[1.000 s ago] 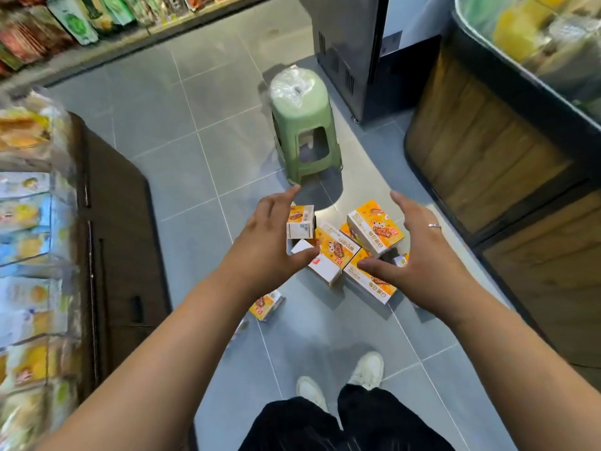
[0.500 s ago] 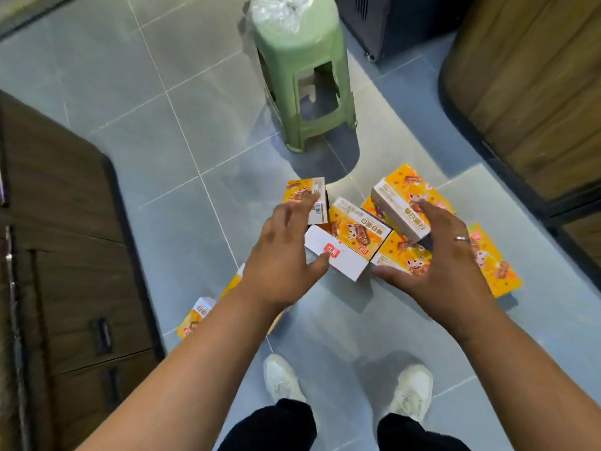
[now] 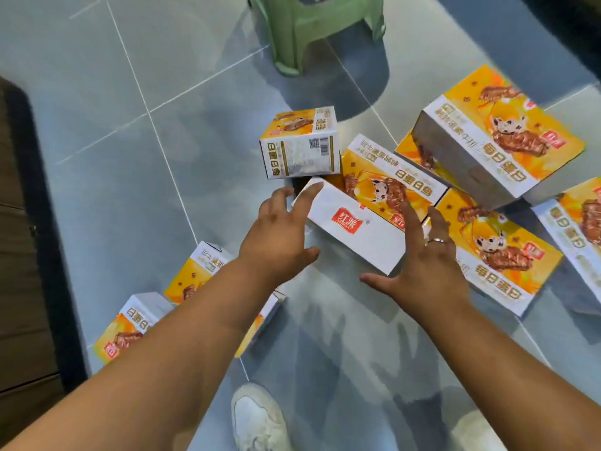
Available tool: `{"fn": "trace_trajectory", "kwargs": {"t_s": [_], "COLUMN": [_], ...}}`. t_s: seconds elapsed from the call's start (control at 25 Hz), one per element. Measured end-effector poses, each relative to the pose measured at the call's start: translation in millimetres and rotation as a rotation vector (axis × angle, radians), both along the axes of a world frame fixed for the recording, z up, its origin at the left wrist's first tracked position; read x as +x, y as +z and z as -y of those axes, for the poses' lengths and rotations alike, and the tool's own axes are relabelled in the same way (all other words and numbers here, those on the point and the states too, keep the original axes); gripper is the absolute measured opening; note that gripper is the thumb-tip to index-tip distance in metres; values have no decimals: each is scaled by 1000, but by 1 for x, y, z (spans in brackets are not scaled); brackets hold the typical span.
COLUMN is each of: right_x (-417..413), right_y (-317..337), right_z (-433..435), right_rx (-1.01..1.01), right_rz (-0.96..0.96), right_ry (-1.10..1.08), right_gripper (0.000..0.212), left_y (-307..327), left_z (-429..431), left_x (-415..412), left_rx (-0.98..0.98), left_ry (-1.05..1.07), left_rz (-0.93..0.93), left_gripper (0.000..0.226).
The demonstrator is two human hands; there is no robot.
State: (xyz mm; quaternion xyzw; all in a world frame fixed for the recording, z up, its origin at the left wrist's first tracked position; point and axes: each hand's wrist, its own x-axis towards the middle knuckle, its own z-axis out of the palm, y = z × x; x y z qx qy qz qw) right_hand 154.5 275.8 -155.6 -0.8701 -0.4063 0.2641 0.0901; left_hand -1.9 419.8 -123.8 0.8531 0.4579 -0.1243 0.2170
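Head view, looking straight down: the grey tiled floor (image 3: 97, 157) fills the picture, with a dark cabinet (image 3: 19, 288) along the nine o'clock edge and a green stool (image 3: 312, 30) at twelve. Orange-and-white snack cartons lie scattered across the floor. The big box (image 3: 507, 138) at two o'clock rests tilted on others, more lie flat at four and seven, and a small box (image 3: 300, 151) stands just past the hands at twelve.

The white-faced box (image 3: 354, 229) with the red logo lies near the centre, leaning on a neighbour. It looks like the one being picked up, so the step in hand seems to be gathering the spilled cartons.

Both arms reach forward, palms down. The left hand (image 3: 276, 242) is at the box's nine o'clock end, fingers spread, and its forefinger appears to touch the top edge. The right hand (image 3: 422, 258) is at the three o'clock end, fingers straight and thumb splayed wide, with a ring (image 3: 435, 241) on one finger. Neither hand has closed on anything. The next move probably calls for pressing inward on both ends, then lifting level so the carton comes clear without dragging its neighbours.
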Motion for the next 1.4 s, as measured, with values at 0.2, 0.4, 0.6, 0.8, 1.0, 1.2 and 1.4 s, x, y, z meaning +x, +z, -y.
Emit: {"fn": "trace_trajectory", "kwargs": {"t_s": [0.2, 0.4, 0.6, 0.8, 1.0, 1.2, 1.4], "right_x": [3, 7, 16, 25, 34, 41, 46], "right_y": [-91, -114, -75, 15, 135, 263, 407], "right_z": [-3, 3, 9, 7, 5, -1, -9], "right_rx": [-108, 9, 73, 128, 226, 278, 352], "right_rz": [3, -40, -63, -36, -42, -83, -81], "right_ry": [-5, -20, 10, 81, 136, 160, 222], "right_gripper": [121, 94, 87, 85, 90, 92, 88], "left_y": [-86, -119, -95, -17, 105, 235, 367], "left_z": [-25, -31, -21, -13, -15, -15, -15], "left_x": [15, 20, 5, -9, -15, -18, -28], "left_rx": [-77, -170, -62, 30, 72, 113, 159], "left_ry": [106, 160, 179, 225, 257, 275, 301], "left_rz": [-48, 45, 84, 222, 259, 306, 380], "left_gripper": [103, 94, 78, 75, 73, 71, 72]}}
